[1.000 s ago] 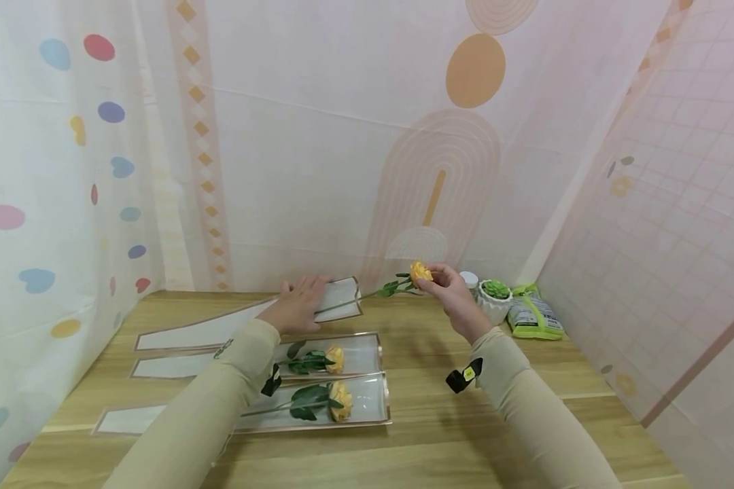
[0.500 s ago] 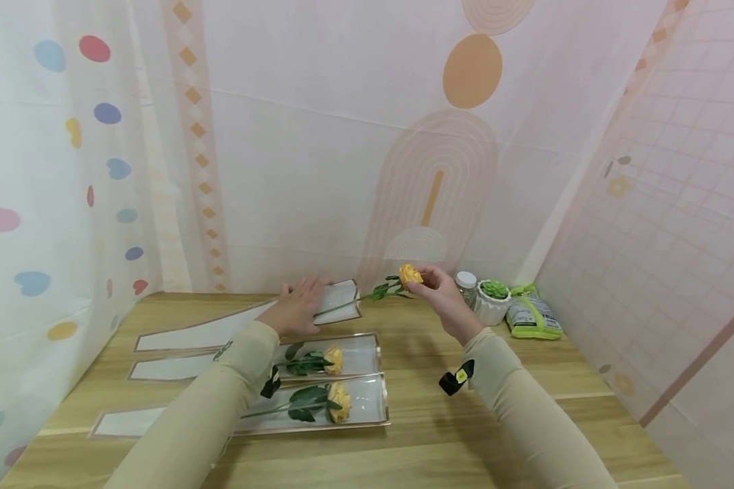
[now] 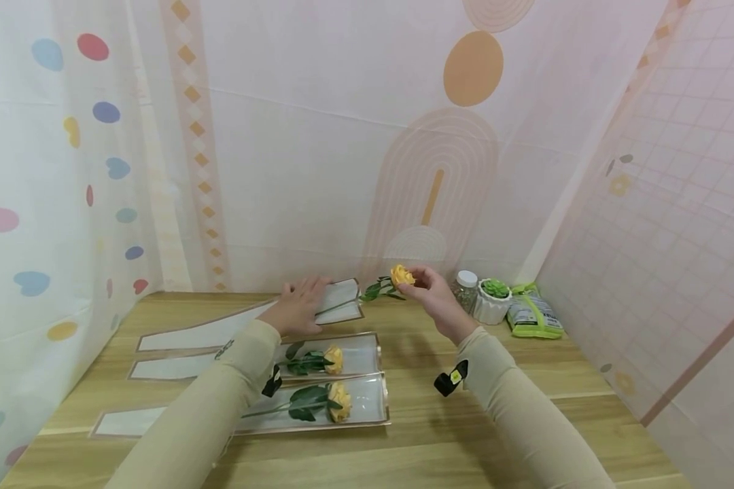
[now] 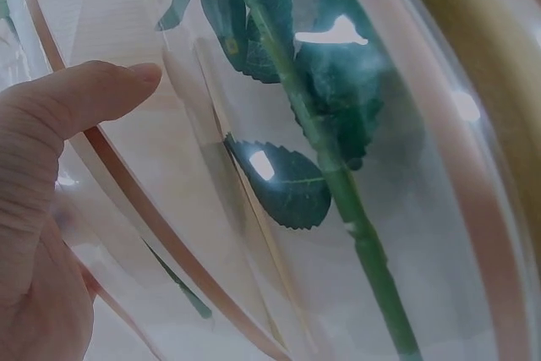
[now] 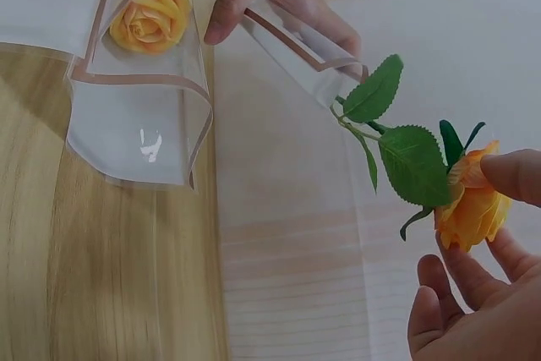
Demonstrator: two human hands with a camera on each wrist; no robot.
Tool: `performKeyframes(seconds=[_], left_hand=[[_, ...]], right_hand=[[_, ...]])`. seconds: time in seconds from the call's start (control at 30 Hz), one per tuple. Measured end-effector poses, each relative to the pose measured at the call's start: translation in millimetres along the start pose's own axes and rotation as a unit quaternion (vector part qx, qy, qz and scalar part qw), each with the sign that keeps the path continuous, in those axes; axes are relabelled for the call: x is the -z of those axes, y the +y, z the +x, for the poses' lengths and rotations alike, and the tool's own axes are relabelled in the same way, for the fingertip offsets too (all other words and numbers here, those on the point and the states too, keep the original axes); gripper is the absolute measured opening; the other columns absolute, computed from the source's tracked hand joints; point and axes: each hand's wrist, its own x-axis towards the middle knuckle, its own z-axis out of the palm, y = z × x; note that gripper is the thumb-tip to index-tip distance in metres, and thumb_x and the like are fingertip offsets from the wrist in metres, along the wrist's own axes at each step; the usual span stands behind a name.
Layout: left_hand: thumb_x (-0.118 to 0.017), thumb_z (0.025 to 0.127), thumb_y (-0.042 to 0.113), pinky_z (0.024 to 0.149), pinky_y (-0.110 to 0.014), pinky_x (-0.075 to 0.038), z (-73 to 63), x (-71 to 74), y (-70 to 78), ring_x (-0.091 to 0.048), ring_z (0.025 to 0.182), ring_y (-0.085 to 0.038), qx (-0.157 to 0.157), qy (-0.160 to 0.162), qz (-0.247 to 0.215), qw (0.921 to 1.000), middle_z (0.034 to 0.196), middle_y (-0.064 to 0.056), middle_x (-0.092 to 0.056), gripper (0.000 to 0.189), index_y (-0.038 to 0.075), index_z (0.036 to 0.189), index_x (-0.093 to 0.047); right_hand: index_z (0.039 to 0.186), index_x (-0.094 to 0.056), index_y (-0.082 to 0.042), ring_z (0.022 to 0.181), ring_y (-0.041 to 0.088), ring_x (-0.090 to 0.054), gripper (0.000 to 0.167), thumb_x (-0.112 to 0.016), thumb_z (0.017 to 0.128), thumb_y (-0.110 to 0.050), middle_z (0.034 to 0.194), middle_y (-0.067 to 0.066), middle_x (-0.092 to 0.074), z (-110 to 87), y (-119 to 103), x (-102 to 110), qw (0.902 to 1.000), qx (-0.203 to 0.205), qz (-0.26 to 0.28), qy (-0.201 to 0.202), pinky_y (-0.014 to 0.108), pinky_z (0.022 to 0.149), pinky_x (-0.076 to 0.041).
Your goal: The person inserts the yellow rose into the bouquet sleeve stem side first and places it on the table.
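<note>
In the head view, my right hand (image 3: 435, 302) pinches a yellow rose (image 3: 402, 275) by its bloom. Its leaves sit just outside the mouth of the farthest clear flower sleeve (image 3: 345, 292), and the stem runs inside. My left hand (image 3: 298, 307) rests on that sleeve with fingers spread. The right wrist view shows the thumb and fingertips around the rose bloom (image 5: 475, 205). Two more sleeves, a middle one (image 3: 367, 348) and a front one (image 3: 373, 397), each hold a yellow rose. In the left wrist view, my thumb (image 4: 101, 95) lies beside a sleeved green stem (image 4: 342, 192).
At the back right stand a white-lidded jar (image 3: 465, 288), a succulent in a white pot (image 3: 492, 305) and a green-and-grey packet (image 3: 533, 316). A patterned curtain (image 3: 306, 170) hangs behind the wooden table (image 3: 440, 448).
My right hand has moved left with the rose, and the stem has slid farther into the far sleeve. The jar now shows more fully. My left hand has stayed in place.
</note>
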Motion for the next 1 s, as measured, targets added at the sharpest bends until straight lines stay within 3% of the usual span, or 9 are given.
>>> performKeyframes(seconds=[0.13,0.4,0.7,1.0], left_hand=[[-0.087,0.078,0.023,0.095,-0.061,-0.030,0.2,0.1,-0.6,-0.037,0.136,-0.039,-0.002,-0.001,-0.002,1.0000,0.149,-0.018,-0.037,0.097,0.012,0.152,-0.025],[-0.088,0.078,0.021,0.098,-0.063,-0.029,0.8,0.0,-0.9,-0.034,0.139,-0.039,-0.003,-0.007,-0.011,0.9999,0.151,-0.019,-0.035,0.098,0.012,0.153,-0.024],[-0.088,0.078,0.022,0.097,-0.062,-0.029,1.0,-0.7,-0.3,-0.033,0.139,-0.040,-0.003,-0.005,-0.009,0.9999,0.152,-0.020,-0.035,0.098,0.012,0.152,-0.025],[-0.088,0.078,0.023,0.096,-0.061,-0.028,1.7,-0.5,0.9,-0.034,0.138,-0.040,-0.002,-0.008,-0.010,0.9999,0.151,-0.019,-0.035,0.098,0.012,0.153,-0.025]], right_hand=[[0.133,-0.052,0.001,0.109,0.020,-0.053,0.039,-0.065,0.098,-0.009,0.124,0.013,-0.057,-1.8,-0.9,-1.0,0.9999,-0.005,-0.015,-0.006,0.031,0.092,-0.046],[0.134,-0.054,-0.004,0.114,0.024,-0.053,0.042,-0.068,0.096,-0.010,0.128,0.015,-0.054,-2.4,-0.3,-3.2,0.9989,-0.005,-0.043,-0.014,0.043,0.098,-0.045],[0.134,-0.053,-0.004,0.110,0.024,-0.055,0.041,-0.068,0.096,-0.007,0.127,0.017,-0.054,-2.4,1.5,-4.0,0.9978,-0.004,-0.058,-0.032,0.032,0.088,-0.049],[0.130,-0.054,-0.004,0.115,0.028,-0.054,0.038,-0.069,0.094,-0.003,0.129,0.017,-0.054,-3.8,1.9,-4.7,0.9970,-0.008,-0.060,-0.047,0.035,0.089,-0.050]])
